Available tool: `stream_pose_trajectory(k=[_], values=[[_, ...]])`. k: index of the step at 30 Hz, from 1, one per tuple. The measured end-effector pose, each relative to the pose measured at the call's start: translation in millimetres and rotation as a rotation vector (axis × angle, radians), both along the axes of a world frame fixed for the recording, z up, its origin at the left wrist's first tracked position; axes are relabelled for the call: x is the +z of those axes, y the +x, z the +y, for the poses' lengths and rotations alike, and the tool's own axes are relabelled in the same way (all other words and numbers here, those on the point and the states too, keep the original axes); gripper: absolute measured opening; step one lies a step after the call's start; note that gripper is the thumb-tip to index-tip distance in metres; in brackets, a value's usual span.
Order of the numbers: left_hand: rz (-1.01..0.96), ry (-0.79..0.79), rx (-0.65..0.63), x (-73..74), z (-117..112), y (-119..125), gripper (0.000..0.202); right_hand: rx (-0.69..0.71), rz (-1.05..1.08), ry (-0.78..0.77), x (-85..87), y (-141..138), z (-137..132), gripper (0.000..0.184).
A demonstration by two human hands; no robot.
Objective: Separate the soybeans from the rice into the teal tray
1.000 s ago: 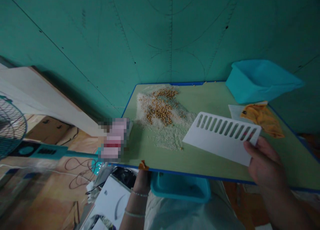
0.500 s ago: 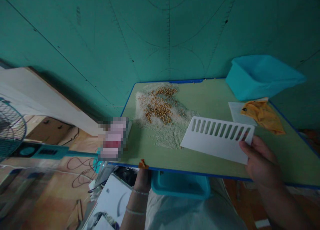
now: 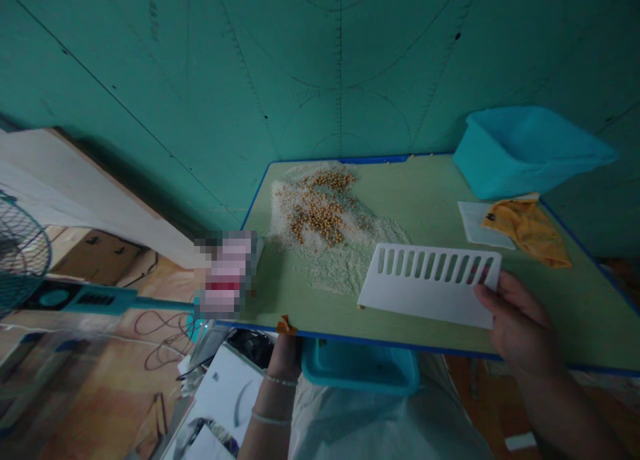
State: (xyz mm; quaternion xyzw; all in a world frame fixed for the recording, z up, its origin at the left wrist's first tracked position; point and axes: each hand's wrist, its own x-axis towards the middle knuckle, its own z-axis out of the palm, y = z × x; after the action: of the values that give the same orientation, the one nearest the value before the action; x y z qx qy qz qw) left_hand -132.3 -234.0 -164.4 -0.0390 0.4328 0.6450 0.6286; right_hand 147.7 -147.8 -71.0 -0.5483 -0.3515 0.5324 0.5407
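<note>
One white slotted plastic scraper (image 3: 429, 293), clamped in the right hand (image 3: 525, 327).
Round tan beans (image 3: 323, 221) lie near it, a teal plastic bin (image 3: 493, 163) beyond; the blue-edged green tabletop (image 3: 420, 200) hides whether the left hand (image 3: 286, 352) grips.

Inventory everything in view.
Table: one, green, centre
Pellets: many, tan, table's left
Grains: uncountable, whitish, around pellets
Slotted plate: one, white, table's near side
Bin: one, teal, far right
Cloth: one, orange, near bin
Sheet: one, white, partly under cloth
Tray: one, teal, below table's near edge
Scrap: one, orange, near edge
Pixelated item: one, pink, table's left edge
Fan: one, teal, far left
Carton: one, brown, left
Board: one, whitish, left
Wall: one, green, behind
Clutter: uncounted, mixed, lower left
Right hand: one, bare, gripping plate
Left hand: one, mostly hidden, near edge
</note>
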Motion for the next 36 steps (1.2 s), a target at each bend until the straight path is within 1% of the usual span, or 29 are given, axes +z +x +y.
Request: stream_pose_trajectory(k=[6, 8, 16, 22, 27, 29, 33, 36], values=[[0.013, 0.010, 0.020, 11.7, 2.7, 3.1, 0.029, 0.044, -0.013, 0.001, -2.5, 1.5, -2.0, 0.027], [0.010, 0.005, 0.019, 13.6, 3.5, 3.8, 0.028, 0.052, -0.021, -0.005, -3.4, 2.5, -2.4, 0.027], [-0.017, -0.016, 0.005, 8.2, 2.2, 3.2, 0.027, 0.139, -0.040, -0.035, -11.9, 7.2, -4.4, 0.029], [-0.020, -0.016, -0.011, 10.4, 3.4, 3.1, 0.025, 0.196, -0.067, -0.030, -19.5, 8.7, -8.2, 0.031], [-0.018, -0.030, -0.022, 9.5, 3.0, 2.2, 0.021, 0.242, -0.064, -0.037, -20.8, 9.3, -9.2, 0.027], [-0.013, -0.032, -0.023, 7.6, 2.3, 1.6, 0.023, 0.223, -0.046, -0.043, -19.5, 8.5, -9.3, 0.028], [0.005, -0.029, -0.013, 3.0, 1.3, 2.1, 0.027, 0.119, 0.024, -0.071, -13.0, 3.6, -8.6, 0.028], [0.020, -0.028, 0.004, 2.1, 1.4, 3.4, 0.028, 0.017, 0.054, -0.022, -4.3, 0.2, -6.1, 0.025]])
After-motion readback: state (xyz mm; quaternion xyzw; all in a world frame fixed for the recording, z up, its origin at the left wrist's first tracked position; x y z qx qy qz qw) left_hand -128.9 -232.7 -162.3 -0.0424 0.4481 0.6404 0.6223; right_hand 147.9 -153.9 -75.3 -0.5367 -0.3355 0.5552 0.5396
